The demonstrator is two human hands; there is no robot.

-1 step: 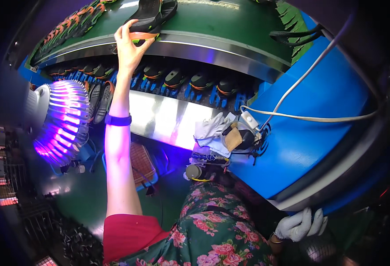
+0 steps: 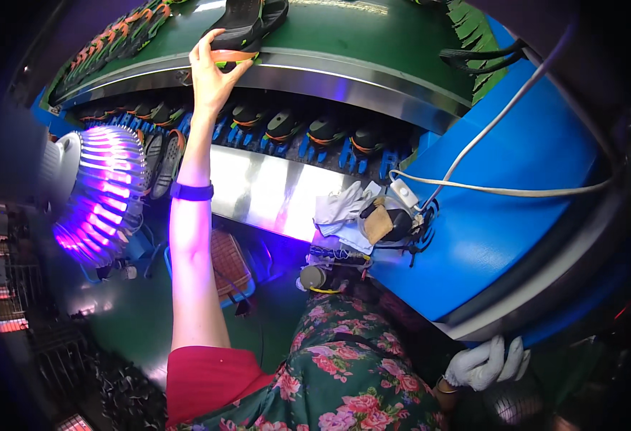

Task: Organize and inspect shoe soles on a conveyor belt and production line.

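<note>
Left hand (image 2: 216, 82) is pinching a black-and-orange sandal (image 2: 238, 34) at the far green belt's (image 2: 358, 36) near edge; probably light, springy, best held by its thick end. Gloved right hand (image 2: 479, 365) is hanging near right; cannot tell its grip.

The green belt (image 2: 373, 39) gives free room right of the sandal (image 2: 238, 29); a cable (image 2: 516, 192) crosses the blue panel (image 2: 480, 251).

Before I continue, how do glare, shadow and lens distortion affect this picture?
Head view: white glare washes out the metal panel; purple light streaks the finned fixture. Head view, edges: the gloved right hand sits against shadow; the metal rail bows from fisheye distortion. Head view, top: the left hand and black sandal look fairly sharp.
</note>
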